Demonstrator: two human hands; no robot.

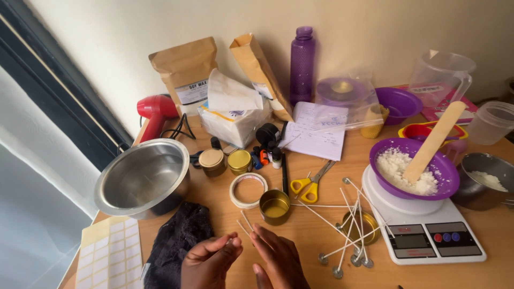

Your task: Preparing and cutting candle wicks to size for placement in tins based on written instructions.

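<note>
Down at the near edge of the wooden desk (321, 235), the two hands meet over a pair of thin pale candle wicks (245, 223). The left hand (210, 262) has its grip pinched together, thumb and forefinger closed on the near end of the wicks. The right hand (278, 259) lies just beside it, fingers stretched out and loosely apart, their tips touching or almost touching the same spot; whether it actually clamps anything I cannot tell.

The wicks run long and straight, slanting up and away to the left from the fingers, their far ends free in the air or just above the desk, near a small open gold tin (274, 206).

Room is tight here. A black fuzzy cloth (174, 241) lies just left of the left hand, with a sheet of white blank labels (110, 257) beyond it at the desk's corner. A roll of white tape (248, 190) sits behind the tin. To the right, a loose scatter of wicks with round metal bases (348, 230) fans across the desk toward a white kitchen scale (428, 241). The only bare strip lies between the right hand and that scatter.
</note>
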